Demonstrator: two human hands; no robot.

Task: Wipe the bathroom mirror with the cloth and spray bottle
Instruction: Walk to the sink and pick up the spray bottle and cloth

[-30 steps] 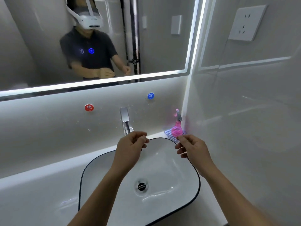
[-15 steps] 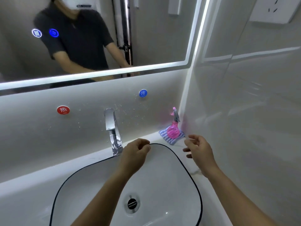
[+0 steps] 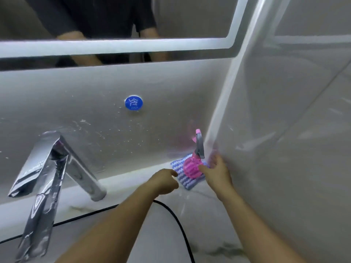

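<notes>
A: where's the bottle?
B: pink bottle (image 3: 192,167) stands upright in the back right corner of the counter (image 3: 207,204), on the cloth (image 3: 181,176). grey trigger head on top, right by the side wall (image 3: 284,130).
A: cloth?
B: blue-and-white striped, lying flat under the bottle, near edge sticking out toward the sink (image 3: 161,234).
A: hands?
B: both empty. right hand (image 3: 216,172) is spread, fingers apart, just beside the bottle on its right. thumb at the bottle body; actual contact, cannot tell, there's blur. left hand (image 3: 164,180) is loosely curled, index pointing at the cloth's left edge, tip just beside it. not clamped on anything.
A: mirror?
B: mirror (image 3: 190,18) runs along the top, lit strip on its lower and right edges. reflects a dark shirt and two forearms.
A: rest?
B: chrome tap (image 3: 49,168) at left, blue cold-water sticker (image 3: 133,103) on the back wall above. white specks on that wall around the tap.
</notes>
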